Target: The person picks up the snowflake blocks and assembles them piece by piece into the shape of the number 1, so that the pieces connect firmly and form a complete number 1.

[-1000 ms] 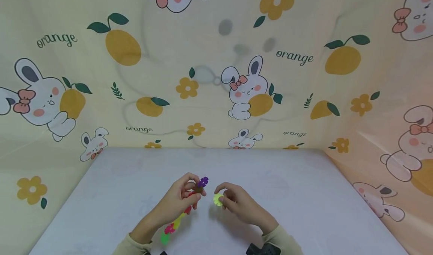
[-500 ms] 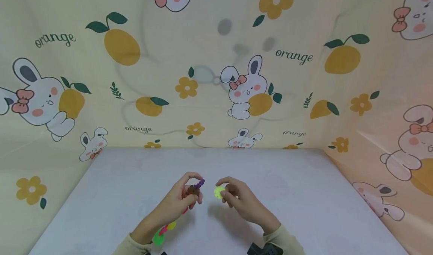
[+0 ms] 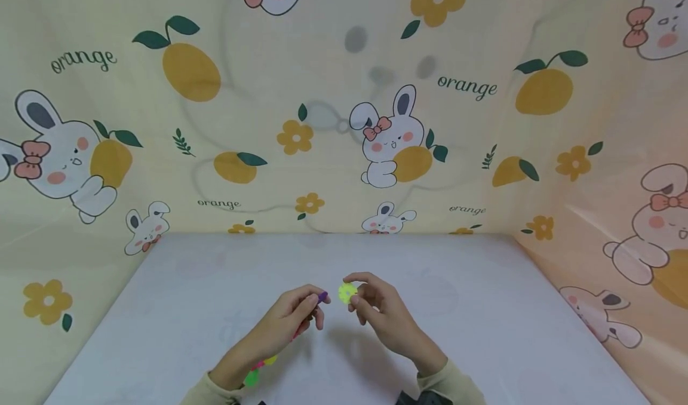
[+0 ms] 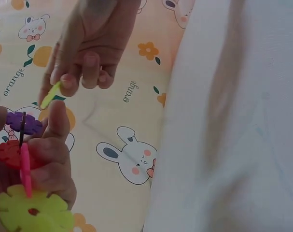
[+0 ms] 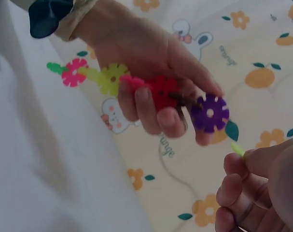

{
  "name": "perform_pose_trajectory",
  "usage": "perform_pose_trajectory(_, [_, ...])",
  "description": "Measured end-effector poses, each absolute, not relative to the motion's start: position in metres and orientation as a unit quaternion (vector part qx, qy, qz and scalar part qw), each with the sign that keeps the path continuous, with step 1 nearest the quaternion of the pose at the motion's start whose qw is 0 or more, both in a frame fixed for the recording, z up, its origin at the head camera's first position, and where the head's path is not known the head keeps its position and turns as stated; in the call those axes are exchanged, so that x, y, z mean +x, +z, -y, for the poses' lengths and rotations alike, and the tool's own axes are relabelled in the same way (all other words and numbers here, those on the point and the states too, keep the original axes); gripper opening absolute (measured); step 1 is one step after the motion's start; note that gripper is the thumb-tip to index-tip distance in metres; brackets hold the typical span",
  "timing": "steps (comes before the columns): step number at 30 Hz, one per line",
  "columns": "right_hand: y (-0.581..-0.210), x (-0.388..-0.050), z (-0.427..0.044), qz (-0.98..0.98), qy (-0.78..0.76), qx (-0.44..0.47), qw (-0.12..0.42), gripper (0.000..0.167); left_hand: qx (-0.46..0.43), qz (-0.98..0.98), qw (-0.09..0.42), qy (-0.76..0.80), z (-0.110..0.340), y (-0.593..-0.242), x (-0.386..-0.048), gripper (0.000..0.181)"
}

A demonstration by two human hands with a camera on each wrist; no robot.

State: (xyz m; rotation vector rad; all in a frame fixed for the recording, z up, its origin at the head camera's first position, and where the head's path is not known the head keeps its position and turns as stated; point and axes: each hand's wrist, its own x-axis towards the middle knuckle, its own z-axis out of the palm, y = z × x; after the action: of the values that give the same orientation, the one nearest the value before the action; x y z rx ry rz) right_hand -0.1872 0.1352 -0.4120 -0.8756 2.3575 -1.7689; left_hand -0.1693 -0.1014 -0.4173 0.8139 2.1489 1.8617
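My left hand (image 3: 287, 315) holds a chain of interlocking snowflake discs, pinching near its purple disc (image 5: 210, 113) at the far end. Behind the purple one come a dark brown disc, a red disc (image 5: 163, 92) and a pink one, partly covered by my curled fingers. Past the hand the chain trails on through a yellow disc (image 4: 35, 211) and another pink disc (image 5: 75, 72) to a green disc (image 3: 251, 378). Between thumb and index finger, my right hand (image 3: 384, 309) pinches a loose yellow-green disc (image 3: 346, 292), a small gap away from the purple disc.
Both hands are above a white table (image 3: 457, 285). A cream curtain (image 3: 258, 82) printed with rabbits and oranges rises behind it and along both sides. Dark wrist straps (image 3: 424, 398) sit at the cuffs.
My left thumb has moved up to the purple disc, which now shows mostly edge-on, and the brown disc is covered in the head view. My right hand has risen slightly with the yellow-green disc.
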Motion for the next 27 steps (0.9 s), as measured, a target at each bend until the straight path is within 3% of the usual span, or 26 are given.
perform_pose_trajectory(27, [-0.407, -0.175, -0.124, -0.782, -0.563, -0.268, 0.008, 0.029, 0.285, -0.738, 0.131, 0.598, 0.1, -0.42, -0.165, 0.027])
